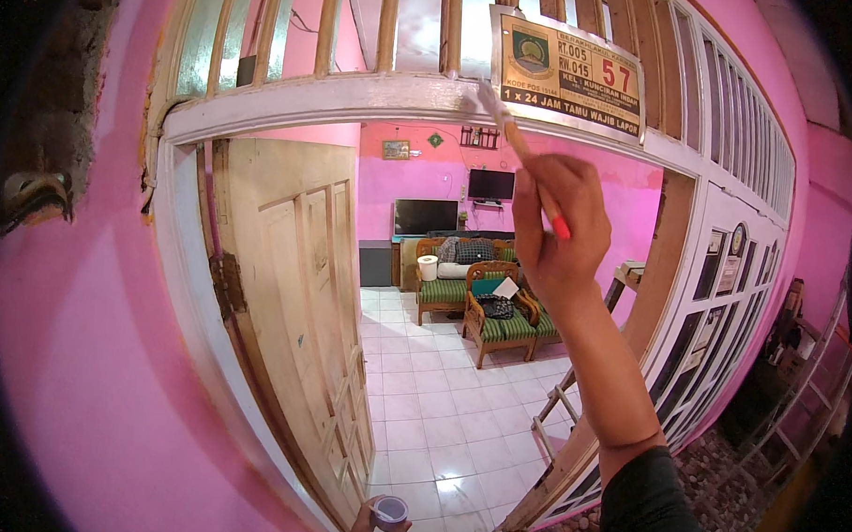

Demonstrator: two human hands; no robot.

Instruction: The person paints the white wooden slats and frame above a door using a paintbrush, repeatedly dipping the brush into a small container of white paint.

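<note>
My right hand (573, 224) is raised at the top of the doorway, its fingers closed around a paintbrush (516, 138) with a wooden handle and a red end. The bristles meet the whitish top beam (357, 99) of the door frame, just beside a printed sign plate (573, 74). Low in the view, my left hand (370, 529) grips a small cup (391, 511) that seems to hold pale paint. Above the beam stand upright wooden slats (387, 30), several of them bare brown on the faces I see.
A bare wooden door (290, 261) stands swung inward on the left. Through the doorway are a tiled floor (421, 407), green-striped wooden chairs (499, 329) and a wooden ladder (557, 411). A white panelled door (716, 285) and a metal ladder (802, 392) are on the right.
</note>
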